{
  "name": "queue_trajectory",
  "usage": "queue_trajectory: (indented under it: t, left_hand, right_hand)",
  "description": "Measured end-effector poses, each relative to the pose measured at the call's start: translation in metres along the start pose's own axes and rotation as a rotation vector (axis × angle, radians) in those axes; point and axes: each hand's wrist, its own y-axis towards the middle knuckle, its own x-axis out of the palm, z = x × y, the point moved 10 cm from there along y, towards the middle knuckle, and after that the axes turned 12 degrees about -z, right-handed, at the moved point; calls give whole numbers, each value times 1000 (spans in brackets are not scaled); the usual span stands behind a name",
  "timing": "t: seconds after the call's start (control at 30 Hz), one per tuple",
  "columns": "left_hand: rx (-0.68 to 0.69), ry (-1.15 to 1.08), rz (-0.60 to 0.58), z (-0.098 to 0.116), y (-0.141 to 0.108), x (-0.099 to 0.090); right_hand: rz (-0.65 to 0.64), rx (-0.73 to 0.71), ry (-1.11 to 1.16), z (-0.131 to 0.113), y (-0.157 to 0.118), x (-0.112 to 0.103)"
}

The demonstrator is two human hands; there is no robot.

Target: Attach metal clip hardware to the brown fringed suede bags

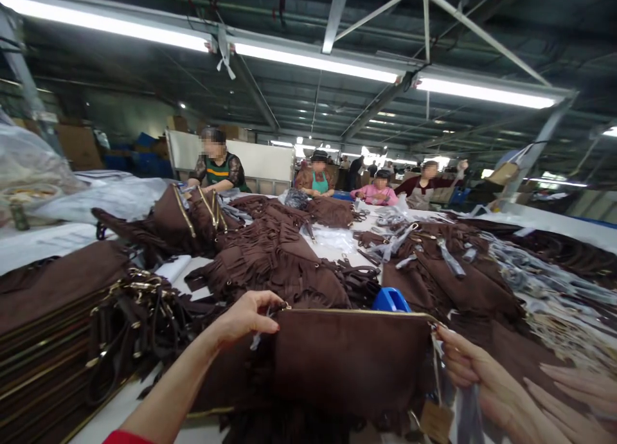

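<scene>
A dark brown zippered pouch (pixel 351 364) is held up at the near centre, above the crowded table (pixel 337 239). Its material looks matt and suede-like, its body roughly rectangular, with a gold-toned zipper (pixel 359 312) along the top edge. The left hand (pixel 255 319) has its thumb and forefinger clamped on the pouch's upper left corner, by the zipper end. The right hand (pixel 465 360) pinches the upper right corner between thumb and forefinger, the other fingers curled together beneath.

Below the right hand hangs a brown card tag (pixel 436 421); any print on it is too blurred to read. Cloudy clear plastic (pixel 470 408) hangs beside it. At the near right edge are another person's fingers (pixel 573 389), slightly spread and blurred.

Just behind the pouch, partly hidden, is a glossy blue plastic holder (pixel 391 299). Beyond lie soft, gathered brown bags (pixel 270 257). At the near left, flat brown pieces edged with gold zippers form a layered stack (pixel 43 367), beside a tangle of dark straps (pixel 132 322) with shiny metal clasps. On the right, more brown bags (pixel 457 274) lie near plastic-wrapped straps (pixel 544 274).

Across the far side are several people; the one at far left wears a dark green garment (pixel 219 172) with an orange band, its small marking illegible.
</scene>
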Motion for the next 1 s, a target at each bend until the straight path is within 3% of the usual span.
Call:
queue_trajectory:
  t: [0.23,0.6,0.67,0.77,0.83,0.87,1.0]
  left_hand:
    - [-4,44,-7,9,3,-14]
    - [20,177,-18,25,4,-15]
    - [-1,325,-13,28,2,-12]
    - [-54,823,142,43,2,-6]
    - [47,1042,229,68,8,20]
    - [137,1044,201,80,14,42]
    - [474,885,-172,121,39,160]
  right_hand:
    - [53,15,6,3,-5,-8]
    - [-10,-18,-126,-4,-6,-2]
    - [-55,-71,-234,-13,-13,6]
    - [-131,-157,-386,-28,-28,26]
    - [-172,-193,-441,-33,-36,40]
    - [-188,-201,-465,-34,-39,47]
    - [-259,-235,-586,-36,-53,70]
